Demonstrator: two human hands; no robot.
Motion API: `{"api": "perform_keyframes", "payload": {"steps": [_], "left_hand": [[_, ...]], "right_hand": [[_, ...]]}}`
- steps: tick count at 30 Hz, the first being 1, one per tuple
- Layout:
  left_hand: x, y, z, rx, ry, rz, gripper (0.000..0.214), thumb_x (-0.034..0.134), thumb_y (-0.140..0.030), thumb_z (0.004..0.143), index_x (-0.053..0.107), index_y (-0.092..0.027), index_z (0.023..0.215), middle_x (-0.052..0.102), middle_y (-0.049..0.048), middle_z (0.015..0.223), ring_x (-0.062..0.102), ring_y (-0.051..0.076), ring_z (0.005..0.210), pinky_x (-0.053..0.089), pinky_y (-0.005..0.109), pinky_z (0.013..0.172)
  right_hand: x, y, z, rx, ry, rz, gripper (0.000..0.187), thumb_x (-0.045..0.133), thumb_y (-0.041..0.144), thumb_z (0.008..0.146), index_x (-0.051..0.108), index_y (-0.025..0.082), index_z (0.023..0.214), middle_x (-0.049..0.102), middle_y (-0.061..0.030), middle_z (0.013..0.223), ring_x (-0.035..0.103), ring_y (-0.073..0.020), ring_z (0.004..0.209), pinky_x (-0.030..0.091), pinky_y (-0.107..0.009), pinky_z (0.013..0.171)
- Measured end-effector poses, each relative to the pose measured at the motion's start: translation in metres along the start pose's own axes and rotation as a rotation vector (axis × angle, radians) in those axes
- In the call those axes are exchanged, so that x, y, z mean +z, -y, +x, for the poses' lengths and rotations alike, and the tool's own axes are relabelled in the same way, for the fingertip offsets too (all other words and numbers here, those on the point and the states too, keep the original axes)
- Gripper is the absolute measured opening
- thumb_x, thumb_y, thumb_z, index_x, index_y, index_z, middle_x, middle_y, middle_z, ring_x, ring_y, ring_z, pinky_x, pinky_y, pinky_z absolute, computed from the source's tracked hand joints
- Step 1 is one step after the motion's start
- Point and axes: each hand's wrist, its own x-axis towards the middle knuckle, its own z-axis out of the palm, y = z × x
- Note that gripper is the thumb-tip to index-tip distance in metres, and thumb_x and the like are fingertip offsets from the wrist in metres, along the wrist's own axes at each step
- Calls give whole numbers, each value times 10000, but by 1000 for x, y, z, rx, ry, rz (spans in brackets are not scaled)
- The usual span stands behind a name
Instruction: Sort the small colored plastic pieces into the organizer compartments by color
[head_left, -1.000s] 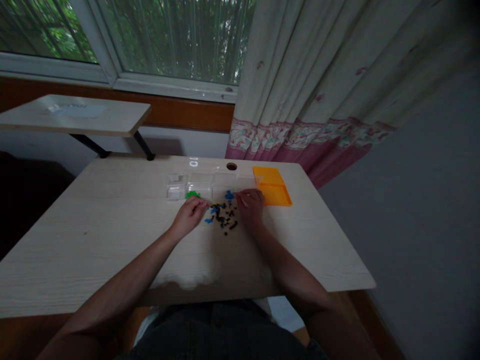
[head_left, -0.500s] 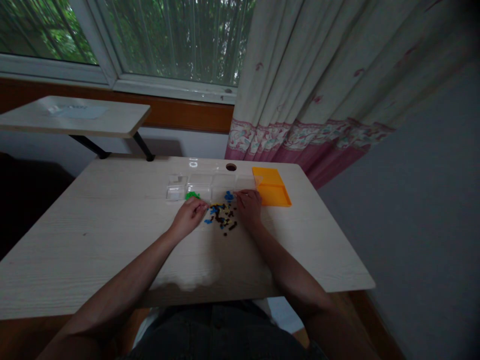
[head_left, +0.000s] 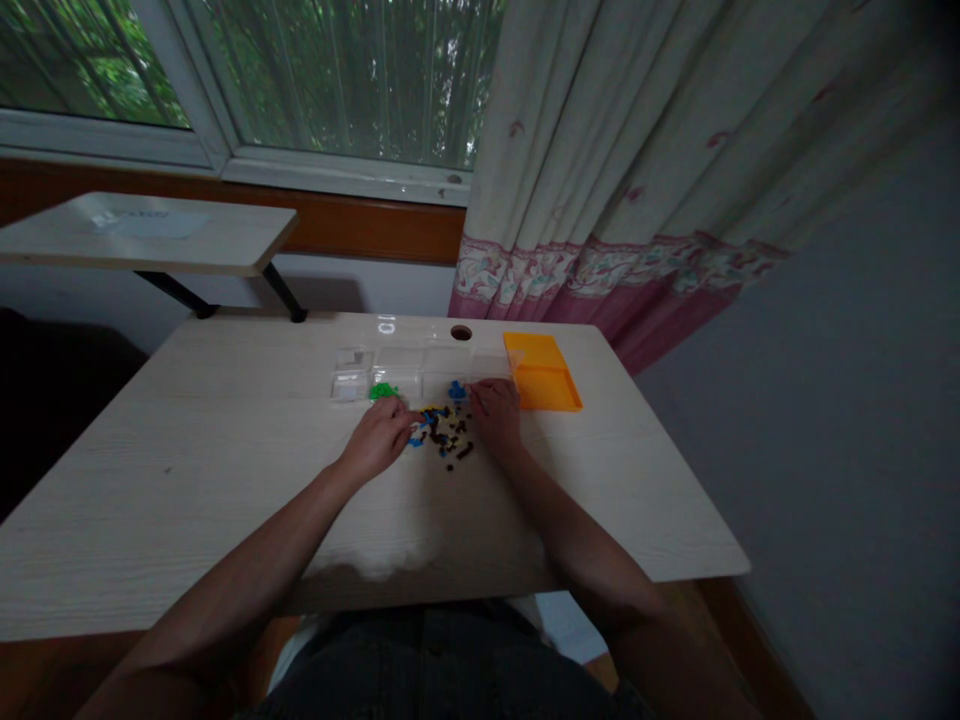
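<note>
A small heap of tiny loose pieces [head_left: 446,432], blue, dark and yellow, lies on the pale wooden table [head_left: 225,460]. My left hand [head_left: 379,438] rests at the heap's left edge with its fingers curled, the tips touching the pieces; what they pinch is too small to name. My right hand [head_left: 496,416] sits at the heap's right edge, fingers bent down onto the table. Behind the heap stands a clear compartment tray [head_left: 409,372] holding green pieces [head_left: 383,391] in one cell and blue pieces [head_left: 456,390] in another.
An orange lid or tray [head_left: 541,384] lies to the right of the clear tray. A round cable hole [head_left: 461,332] is near the table's far edge. A second small table [head_left: 150,232] stands at the back left under the window; a curtain [head_left: 637,180] hangs at the right.
My left hand has slid a little to the right, further into the heap. My right hand has barely moved.
</note>
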Motion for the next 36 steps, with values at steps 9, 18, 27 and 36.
{"api": "perform_keyframes", "payload": {"steps": [9, 18, 27, 36], "left_hand": [[0, 2, -1, 6, 7, 47, 216, 534, -237, 906, 679, -210, 1063, 543, 86, 952, 511, 227, 940, 442, 363, 828], [0, 2, 1, -15, 0, 28, 177, 569, -312, 904, 662, -201, 1005, 560, 80, 946, 528, 233, 956, 441, 372, 854], [7, 3, 4, -38, 2, 38, 140, 539, -262, 909, 649, -180, 933, 574, 83, 913, 530, 229, 921, 444, 369, 836], [7, 4, 3, -61, -106, -119, 174, 518, -312, 935, 622, -173, 917, 572, 64, 879, 534, 205, 895, 451, 337, 807]], "right_hand": [[0, -1, -1, -9, 10, 3, 220, 545, 312, 926, 732, 211, 983, 669, -71, 954, 540, -219, 996, 403, -392, 939], [1, -1, 0, -6, 28, -16, 216, 549, 316, 927, 732, 217, 986, 676, -59, 965, 540, -216, 987, 404, -379, 929], [0, 2, 0, -1, 20, 2, 228, 534, 330, 936, 734, 224, 966, 671, -59, 948, 537, -210, 972, 409, -367, 904], [-6, 27, -7, -177, 88, 39, 180, 568, 287, 915, 718, 251, 1007, 674, -50, 992, 534, -200, 1031, 389, -381, 955]]}}
